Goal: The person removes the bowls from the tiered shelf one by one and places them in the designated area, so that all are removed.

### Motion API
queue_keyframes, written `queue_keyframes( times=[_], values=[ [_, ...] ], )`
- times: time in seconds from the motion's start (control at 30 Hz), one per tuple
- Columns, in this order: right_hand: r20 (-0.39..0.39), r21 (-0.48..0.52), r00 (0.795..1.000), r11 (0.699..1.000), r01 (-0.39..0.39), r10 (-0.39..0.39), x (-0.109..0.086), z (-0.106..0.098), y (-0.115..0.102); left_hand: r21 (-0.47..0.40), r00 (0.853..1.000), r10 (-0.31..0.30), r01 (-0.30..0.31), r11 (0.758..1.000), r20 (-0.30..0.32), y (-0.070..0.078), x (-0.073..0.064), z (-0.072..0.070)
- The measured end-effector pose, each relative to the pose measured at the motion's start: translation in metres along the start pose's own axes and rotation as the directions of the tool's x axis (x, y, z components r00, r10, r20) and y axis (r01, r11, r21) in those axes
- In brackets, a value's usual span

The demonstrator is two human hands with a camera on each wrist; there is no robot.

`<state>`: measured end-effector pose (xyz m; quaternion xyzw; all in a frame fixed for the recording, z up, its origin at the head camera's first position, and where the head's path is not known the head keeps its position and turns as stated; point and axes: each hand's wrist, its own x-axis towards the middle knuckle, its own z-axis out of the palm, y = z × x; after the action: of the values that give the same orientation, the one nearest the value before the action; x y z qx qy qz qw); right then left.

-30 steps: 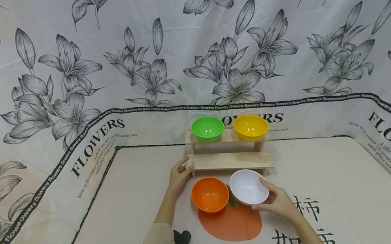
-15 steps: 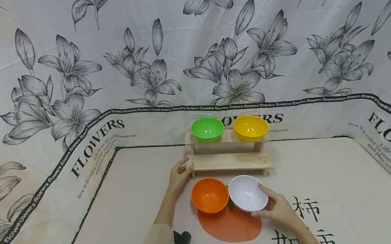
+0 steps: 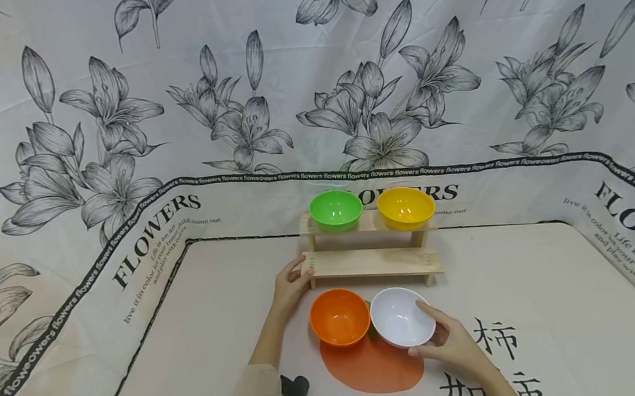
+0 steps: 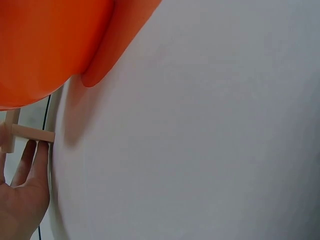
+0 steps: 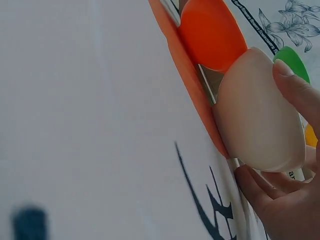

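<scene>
My right hand (image 3: 449, 340) grips the white bowl (image 3: 402, 318) by its right side, fingers spread around the wall. In the right wrist view the outside of the white bowl (image 5: 262, 115) shows, close beside the orange bowl (image 5: 212, 32). The orange bowl (image 3: 339, 317) sits to its left in front of the two-tier wooden rack (image 3: 373, 262). At the left end of the lower shelf, my left hand (image 3: 292, 286) holds the rack's edge; in the left wrist view the fingers (image 4: 37, 167) touch the wood.
On the rack's upper tier stand a green bowl (image 3: 336, 210) and a yellow bowl (image 3: 406, 208). A small black object (image 3: 295, 387) lies by the left forearm. The printed tablecloth (image 3: 535, 278) meets a floral cloth backdrop (image 3: 338, 60) behind the rack.
The right hand has brought the white bowl toward the person and slightly left, up beside the orange bowl. The left hand stays at the rack's end.
</scene>
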<state>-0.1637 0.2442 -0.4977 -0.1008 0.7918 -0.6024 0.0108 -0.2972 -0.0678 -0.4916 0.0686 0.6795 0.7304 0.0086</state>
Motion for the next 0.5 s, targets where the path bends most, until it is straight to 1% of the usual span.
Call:
queue_keyframes(
  times=[0.1,0.17,0.27,0.33,0.5],
  values=[
    [-0.008,-0.018,0.999,0.999,0.033,-0.033,0.002,-0.003,-0.001,0.005,1.0,0.01,-0.01,1.0,-0.016,-0.011,0.006,0.0],
    [-0.027,-0.063,0.999,0.997,0.045,-0.047,0.004,-0.007,-0.005,0.007,0.999,0.02,-0.019,1.0,-0.025,-0.018,0.009,-0.001],
    [-0.07,-0.129,0.995,0.99,0.061,-0.07,0.012,-0.019,-0.013,0.008,1.0,0.011,-0.011,1.0,-0.027,-0.018,0.009,-0.001],
    [-0.093,-0.175,0.99,0.981,0.084,-0.101,0.018,-0.028,-0.016,0.004,1.0,0.005,-0.005,1.0,-0.023,-0.017,0.009,-0.001],
    [-0.132,-0.221,0.975,0.964,0.149,-0.181,0.04,-0.048,-0.027,-0.006,1.0,0.012,-0.012,1.0,0.007,-0.004,0.003,-0.001]
  ],
)
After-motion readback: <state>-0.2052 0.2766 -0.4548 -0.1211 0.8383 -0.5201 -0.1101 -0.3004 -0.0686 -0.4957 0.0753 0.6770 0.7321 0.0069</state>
